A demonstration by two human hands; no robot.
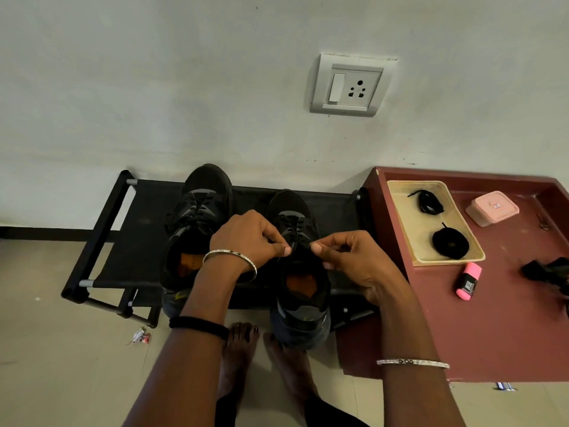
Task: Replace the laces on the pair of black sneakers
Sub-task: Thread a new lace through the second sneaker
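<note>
While both sneakers are sitting laced on the rack (129, 229), my left hand (249, 238) and right hand (348, 257) are pinching lace at the top of the right sneaker (300, 291). Left sneaker (197, 217) is waiting. Two lace bundles (450, 243) are lying untouched in the tray (400, 211), so I'm judging early.

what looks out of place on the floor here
A small crumpled red-and-white wrapper lies on the tiled floor beside the black rack, left of the left hand. It looks like litter; nothing else stands out.
</note>
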